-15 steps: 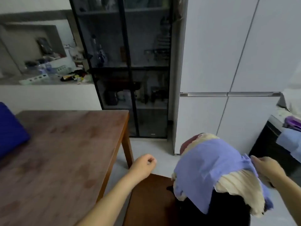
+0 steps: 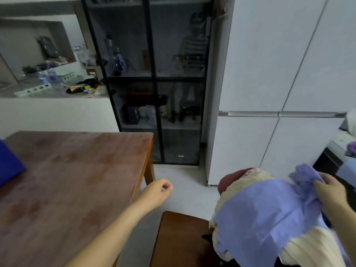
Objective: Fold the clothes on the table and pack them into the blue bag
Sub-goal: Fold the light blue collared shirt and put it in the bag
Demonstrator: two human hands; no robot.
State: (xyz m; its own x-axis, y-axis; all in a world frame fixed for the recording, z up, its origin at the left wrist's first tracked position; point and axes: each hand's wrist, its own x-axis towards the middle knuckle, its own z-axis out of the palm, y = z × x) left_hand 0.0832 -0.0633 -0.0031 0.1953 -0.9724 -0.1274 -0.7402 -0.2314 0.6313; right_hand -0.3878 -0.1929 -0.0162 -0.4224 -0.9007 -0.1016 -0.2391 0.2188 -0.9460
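Clothes (image 2: 273, 224) lay heaped at lower right, not on the table, with the pile resting beside a brown chair seat (image 2: 179, 239). A lavender garment (image 2: 250, 207) lay uppermost, over a cream knit (image 2: 312, 247) and a maroon item (image 2: 229, 182) that showed at the pile's far edge. The right hand (image 2: 331, 191) gripped a bunched fold of the lavender garment at its right side, fingers curled round the cloth. The left hand (image 2: 158, 193) hung over the floor (image 2: 183, 182), fingers loosely curled and holding nothing.

The blue bag (image 2: 9, 166) sat on the wooden table (image 2: 77, 180) at the left edge of view, well apart from the pile. The table top between the bag and its right edge was bare wood. A strip of floor separated the table's corner leg from the chair seat and pile. White cupboard doors (image 2: 269, 74) stood just behind the pile, and a glass-fronted cabinet (image 2: 154, 74) stood behind the table corner.

Against the frame half a second earlier, the right hand had gathered the lavender cloth into a raised bunch where before it only met the garment's edge. More cream knit was uncovered at the far side. The left hand was in much the same place.
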